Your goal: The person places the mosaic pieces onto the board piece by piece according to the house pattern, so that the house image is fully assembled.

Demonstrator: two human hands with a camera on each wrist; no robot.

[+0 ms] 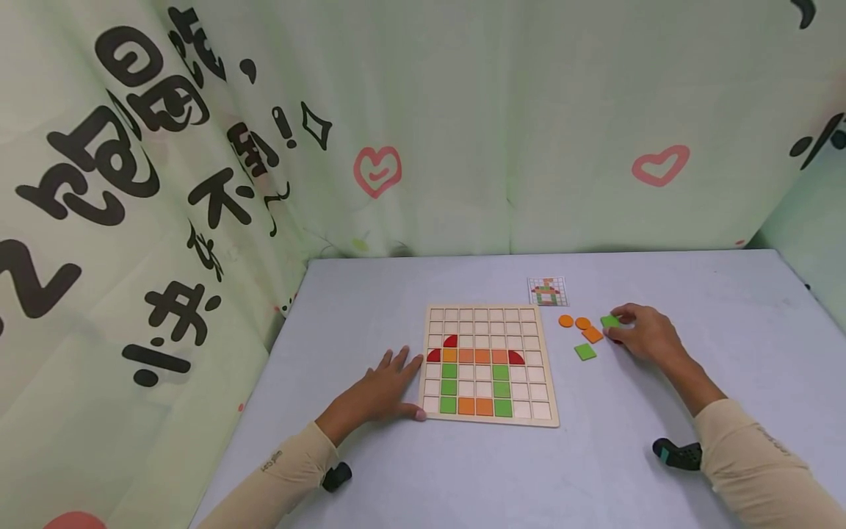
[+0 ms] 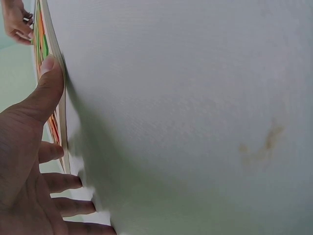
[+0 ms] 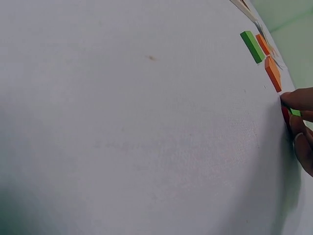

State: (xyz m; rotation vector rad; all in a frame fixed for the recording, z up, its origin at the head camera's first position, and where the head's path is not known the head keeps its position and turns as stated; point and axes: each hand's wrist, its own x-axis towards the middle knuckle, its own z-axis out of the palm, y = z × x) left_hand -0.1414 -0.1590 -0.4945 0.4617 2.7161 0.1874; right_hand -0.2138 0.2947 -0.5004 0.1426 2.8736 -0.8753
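A wooden grid board (image 1: 489,314) lies on the table, with green, orange and red flat blocks filling some of its squares. My left hand (image 1: 380,389), fingers spread, touches the board's left edge; in the left wrist view its thumb (image 2: 48,78) lies against the rim. Right of the board, my right hand (image 1: 646,336) pinches a green square block (image 1: 609,321) between thumb and fingers. Beneath those fingers in the right wrist view shows a red block (image 3: 285,114), mostly hidden. Near that hand are an orange square block (image 1: 592,335) and another green block (image 1: 584,352).
Two orange round pieces (image 1: 573,322) lie between the board and my right hand. A small pattern card (image 1: 547,292) is just behind the board's far right corner. Pale curtains (image 1: 509,132) with writing and hearts hang behind and left of the white table (image 1: 370,294).
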